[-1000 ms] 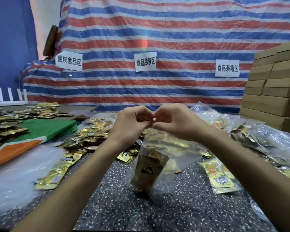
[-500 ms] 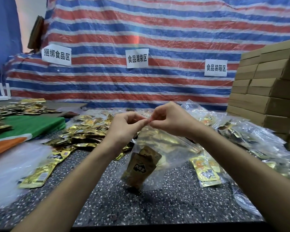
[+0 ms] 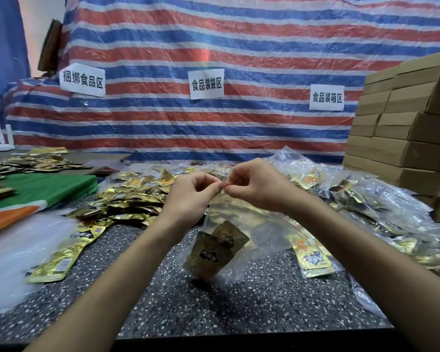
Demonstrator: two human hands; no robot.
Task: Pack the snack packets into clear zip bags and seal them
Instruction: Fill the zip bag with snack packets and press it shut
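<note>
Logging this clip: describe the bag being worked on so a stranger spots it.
Over the speckled table before the striped tarp, the left hand and right hand meet. They pinch the top of a clear bag; it hangs from them, unlike bags piled at right.

Left hand (image 3: 188, 196), right hand (image 3: 254, 185) — pinching zip bag (image 3: 262, 235), packets (image 3: 217, 250) inside

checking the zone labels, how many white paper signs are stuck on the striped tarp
3: left sign, middle sign, right sign next to the cardboard boxes. All are on the striped tarp. More could be hidden behind the boxes.
</note>
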